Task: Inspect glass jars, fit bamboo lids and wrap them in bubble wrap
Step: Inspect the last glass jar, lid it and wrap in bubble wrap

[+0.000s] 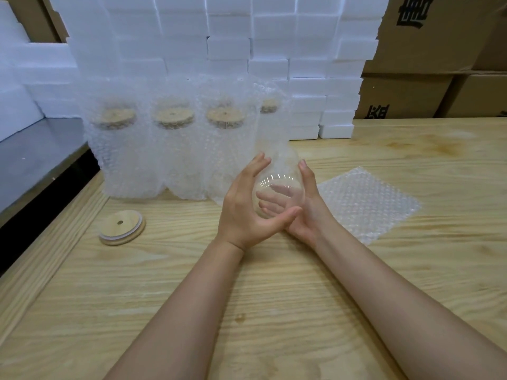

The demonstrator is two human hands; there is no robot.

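The left hand [241, 212] and right hand [310, 215] grip a clear jar [279, 172] between them. A lid [122, 227] lies to the left on the tabletop [274, 283], with bubble wrap [367, 204] to the right.

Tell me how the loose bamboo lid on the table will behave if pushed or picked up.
The bamboo lid looks like solid wood, so probably stiff and light. It lies flat on the wooden table, so a push should slide it rather than roll it. Its low disc shape likely needs an edge pinch to lift.
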